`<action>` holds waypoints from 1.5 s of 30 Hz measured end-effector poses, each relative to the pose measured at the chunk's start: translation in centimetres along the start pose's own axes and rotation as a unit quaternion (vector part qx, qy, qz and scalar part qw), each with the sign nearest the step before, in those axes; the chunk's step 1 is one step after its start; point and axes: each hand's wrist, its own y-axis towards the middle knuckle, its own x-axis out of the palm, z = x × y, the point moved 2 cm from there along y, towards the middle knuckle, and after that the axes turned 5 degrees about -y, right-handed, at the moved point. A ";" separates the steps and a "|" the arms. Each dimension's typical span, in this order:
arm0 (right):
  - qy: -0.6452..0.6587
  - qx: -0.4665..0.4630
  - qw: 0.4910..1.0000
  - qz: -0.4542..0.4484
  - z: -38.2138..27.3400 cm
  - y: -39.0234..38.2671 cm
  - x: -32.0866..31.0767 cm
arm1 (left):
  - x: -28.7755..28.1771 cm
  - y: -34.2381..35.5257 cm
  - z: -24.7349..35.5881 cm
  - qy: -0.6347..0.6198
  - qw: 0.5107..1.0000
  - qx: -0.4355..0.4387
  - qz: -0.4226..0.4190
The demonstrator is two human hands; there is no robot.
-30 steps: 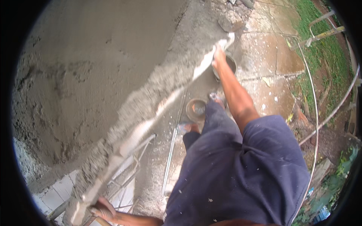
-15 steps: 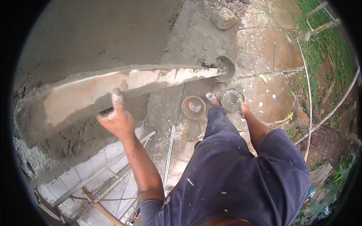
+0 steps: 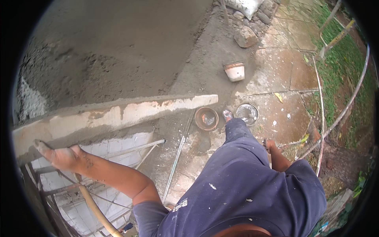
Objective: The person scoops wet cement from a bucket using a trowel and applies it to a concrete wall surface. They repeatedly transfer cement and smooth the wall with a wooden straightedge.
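Observation:
A long, mortar-smeared straightedge board (image 3: pixel 118 114) slants across the left and middle of the view. My left hand (image 3: pixel 59 157), coated in wet mortar, is closed on its lower edge near the left end. Beyond the board spreads grey wet mortar (image 3: pixel 130 47), smooth farther off and rough near the left. My right hand (image 3: pixel 269 145) hangs beside my leg, partly hidden, and its fingers do not show clearly. Nearest to it is a round bucket (image 3: pixel 247 114) with grey residue inside.
A brownish bucket (image 3: pixel 206 118) stands by my foot; another bucket (image 3: pixel 234 71) sits beyond the board's tip. A large stone (image 3: pixel 245 37) and a white sack (image 3: pixel 242 6) are farther off. Poles (image 3: pixel 175 166) lie below; a bamboo pole (image 3: pixel 92 203) slants at lower left.
My left hand has slid left along the board to its end. The board has shifted left and nearer, its tip now away from the far bucket. My right hand has drawn back from the near bucket.

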 end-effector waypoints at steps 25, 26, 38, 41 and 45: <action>-0.141 -0.186 0.972 0.038 -27.1 9.5 12.5 | -12.2 1.1 -28.4 0.021 0.982 -0.186 0.017; -0.133 -0.175 0.975 0.030 -26.0 9.3 12.8 | -13.7 1.5 -29.7 0.023 0.980 -0.196 0.035; -0.068 -0.208 0.976 -0.006 -16.9 5.1 18.7 | -20.5 8.0 -48.4 0.072 0.975 -0.212 0.002; -0.107 -0.189 0.976 0.021 -20.7 -2.9 25.4 | -27.6 7.4 -56.6 -0.010 0.938 -0.342 0.057; -0.233 -0.249 0.935 0.100 -20.6 -8.6 24.4 | -22.4 -0.1 -59.2 0.180 0.888 -0.423 0.026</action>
